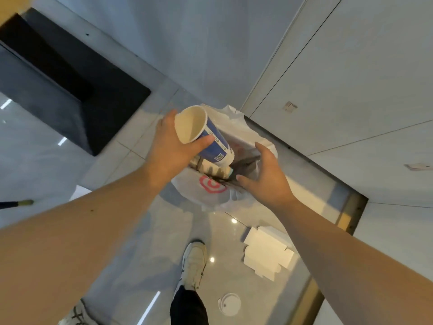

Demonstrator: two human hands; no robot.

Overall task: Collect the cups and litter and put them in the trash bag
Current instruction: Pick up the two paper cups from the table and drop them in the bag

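- Cup (206, 137): blue paper, empty, cream inside, tilted with mouth toward camera and base down over bag mouth; QR code near base.
- Left hand (171, 148): wrapped round cup, thumb across blue side near rim, fingers behind; holding cup above near-left edge of bag.
- Right hand (264, 174): spread wide, palm turned toward bag, fingers at right rim of bag; holding nothing firmly; cannot tell whether touching plastic.
- Bag (248, 130): white plastic, on floor, mouth open, red ring logo on near side; sitting against wall panels.
- Inside bag: some litter under cup base, blurred, kind not clear; dark patch beside it.
- Flat white box (267, 252): on floor, nearer camera than bag, to right, apart from bag.
- White lid (229, 303): round, on floor, nearer camera than box, well apart from bag.
- Shoe (194, 263): pale sneaker, dark trouser leg above, on floor, nearer camera than bag, left of box.
- Second shoe (77, 315): bottom-left edge, partly cut off.
- Floor (131, 254): glossy grey tile, ceiling lights reflected.
- Dark block (70, 95): far left of bag, well apart.
- Thin dark stick with pale tip (21, 203): left edge, well left of bag.
- Small white sheet (79, 192): on floor left of bag, partly behind left forearm.
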